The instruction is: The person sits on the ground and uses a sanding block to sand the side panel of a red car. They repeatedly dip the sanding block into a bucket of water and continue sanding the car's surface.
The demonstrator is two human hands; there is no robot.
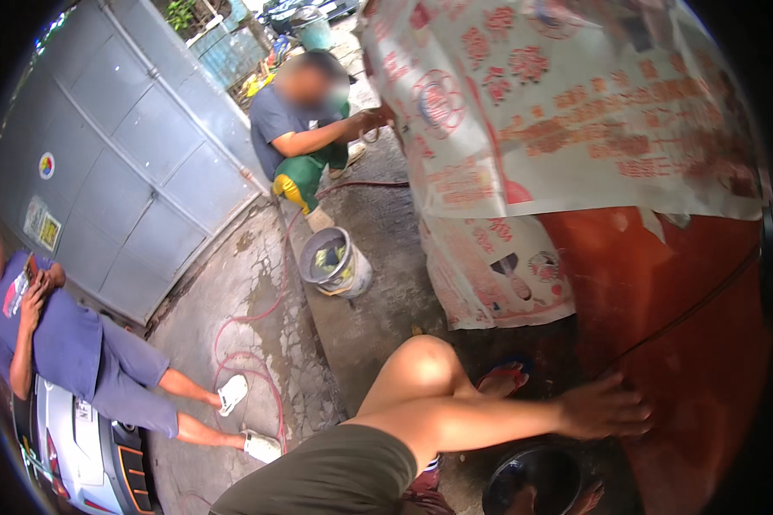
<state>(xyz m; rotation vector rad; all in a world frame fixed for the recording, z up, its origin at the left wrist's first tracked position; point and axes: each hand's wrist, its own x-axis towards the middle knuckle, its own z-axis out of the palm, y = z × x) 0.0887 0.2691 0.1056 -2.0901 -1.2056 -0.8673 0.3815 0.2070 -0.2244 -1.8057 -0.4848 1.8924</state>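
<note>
My left hand (608, 408) reaches across to the right, fingers stretched out and apart, against or just in front of a red-orange panel (661, 309). Nothing shows in its grip. A thin dark line (696, 302) runs slantwise over the panel to near my fingers. Printed white plastic sheeting (532, 129) covers the panel's upper part. Below my forearm stands a round black basin (500, 481). Skin-coloured shapes appear in and beside it at the lower edge; whether they belong to my right hand or a foot, I cannot tell.
A grey bucket (352, 273) holding yellowish cloth-like stuff stands on the concrete. Beyond it a person (305, 146) crouches, hands at the sheeting's edge. Another person (69, 352) with a phone leans by a car (82, 455). A red hose (279, 386) loops over the ground.
</note>
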